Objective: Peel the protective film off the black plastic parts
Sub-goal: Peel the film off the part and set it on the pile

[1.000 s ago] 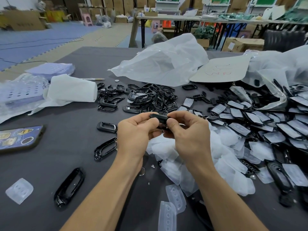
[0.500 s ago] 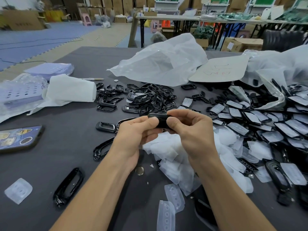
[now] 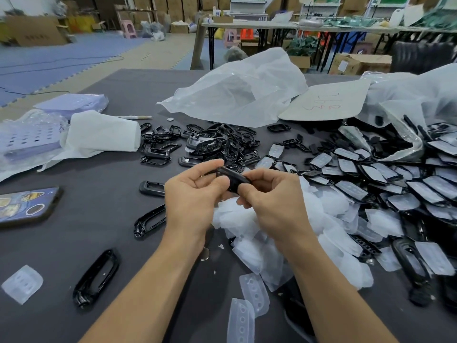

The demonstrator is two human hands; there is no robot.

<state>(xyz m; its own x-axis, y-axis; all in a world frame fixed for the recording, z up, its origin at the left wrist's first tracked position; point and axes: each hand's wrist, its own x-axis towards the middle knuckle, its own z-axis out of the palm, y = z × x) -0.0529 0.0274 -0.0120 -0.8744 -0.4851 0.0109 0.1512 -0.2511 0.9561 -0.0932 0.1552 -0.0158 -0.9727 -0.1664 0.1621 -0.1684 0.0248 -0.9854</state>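
One black part (image 3: 231, 178) is held up over the dark table (image 3: 86, 238), right in the middle, between both hands. Its long axis runs left to right, the right end dipping a little nearer. The left hand (image 3: 191, 199) pinches the left end between thumb and fingertips. The right hand (image 3: 272, 204), fingers curled in, pinches the right end with thumb and forefinger. So each hand has one end, and neither is the nearer (whether any film is on it I cannot tell from here). I'd guess the peel must run along that axis, one hand bracing while the other draws. Just below lies the peeled film (image 3: 247, 224) in a white heap; covered parts (image 3: 395, 184) wait to the right, bare frames (image 3: 217, 144) farther off.
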